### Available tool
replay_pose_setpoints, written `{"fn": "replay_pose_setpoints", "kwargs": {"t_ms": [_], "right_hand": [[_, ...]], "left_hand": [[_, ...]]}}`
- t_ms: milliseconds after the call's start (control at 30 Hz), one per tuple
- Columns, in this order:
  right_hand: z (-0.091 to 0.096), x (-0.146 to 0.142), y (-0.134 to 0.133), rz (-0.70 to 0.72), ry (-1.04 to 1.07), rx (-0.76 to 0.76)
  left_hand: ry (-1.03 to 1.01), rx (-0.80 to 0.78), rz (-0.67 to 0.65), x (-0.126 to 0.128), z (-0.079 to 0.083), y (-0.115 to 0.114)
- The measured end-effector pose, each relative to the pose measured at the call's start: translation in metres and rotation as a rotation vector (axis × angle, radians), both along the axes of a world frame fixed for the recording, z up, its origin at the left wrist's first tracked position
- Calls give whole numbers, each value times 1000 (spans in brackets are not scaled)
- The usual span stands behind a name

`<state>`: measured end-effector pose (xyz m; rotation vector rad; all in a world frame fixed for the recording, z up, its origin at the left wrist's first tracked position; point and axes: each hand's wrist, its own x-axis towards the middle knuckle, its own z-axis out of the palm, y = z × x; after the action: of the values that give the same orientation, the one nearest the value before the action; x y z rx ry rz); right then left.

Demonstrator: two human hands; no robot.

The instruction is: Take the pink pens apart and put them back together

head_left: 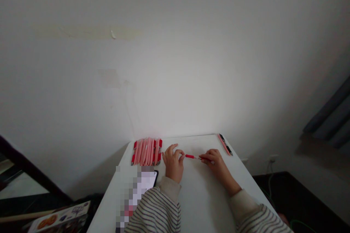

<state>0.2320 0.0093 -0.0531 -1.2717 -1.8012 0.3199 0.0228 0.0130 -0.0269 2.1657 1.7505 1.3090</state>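
Between my two hands a red pen (189, 156) lies level above the white table, with a pale, silvery section near its right part. I cannot tell whether its parts are joined there. My left hand (174, 164) pinches the pen's left end between thumb and index finger, its other fingers spread. At the right part my right hand (215, 161) is closed, and a bit of red shows under its fingers. Just left of my left hand is a row of several pink and red pens (144, 151).
At the table's back right lie a pink pen and a black pen (225, 144) side by side. A phone (155, 179), partly blurred out, rests by my left forearm. The white table (197, 204) stands against a wall. A printed box (60, 218) is at lower left.
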Motion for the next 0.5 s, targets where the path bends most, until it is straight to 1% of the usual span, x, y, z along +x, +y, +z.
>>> {"fn": "replay_pose_setpoints", "kwargs": {"t_ms": [300, 500], "right_hand": [[-3, 1, 2, -46, -11, 37], [-2, 2, 0, -48, 7, 34]], "left_hand": [[8, -36, 1, 1, 2, -2], [53, -3, 18, -1, 5, -2]]}}
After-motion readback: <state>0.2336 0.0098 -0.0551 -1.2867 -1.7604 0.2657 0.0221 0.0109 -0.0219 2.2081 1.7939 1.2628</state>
